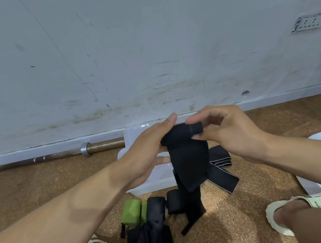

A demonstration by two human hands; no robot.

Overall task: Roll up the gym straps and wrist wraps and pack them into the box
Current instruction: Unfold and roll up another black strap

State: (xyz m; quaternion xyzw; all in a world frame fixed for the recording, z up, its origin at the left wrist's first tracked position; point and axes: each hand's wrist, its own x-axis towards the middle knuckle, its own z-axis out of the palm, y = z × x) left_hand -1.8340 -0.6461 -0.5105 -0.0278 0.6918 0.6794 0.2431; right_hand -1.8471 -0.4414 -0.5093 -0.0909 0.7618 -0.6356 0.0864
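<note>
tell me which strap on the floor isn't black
The green rolled strap, lying at the left end of the row on the floor beside the black rolls; every other strap in view is black.

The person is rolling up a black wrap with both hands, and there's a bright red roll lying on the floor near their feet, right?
Almost. The roll on the floor is green, not red; the head view shows it. The rest holds: the left hand and right hand are rolling up the black wrap.
</note>
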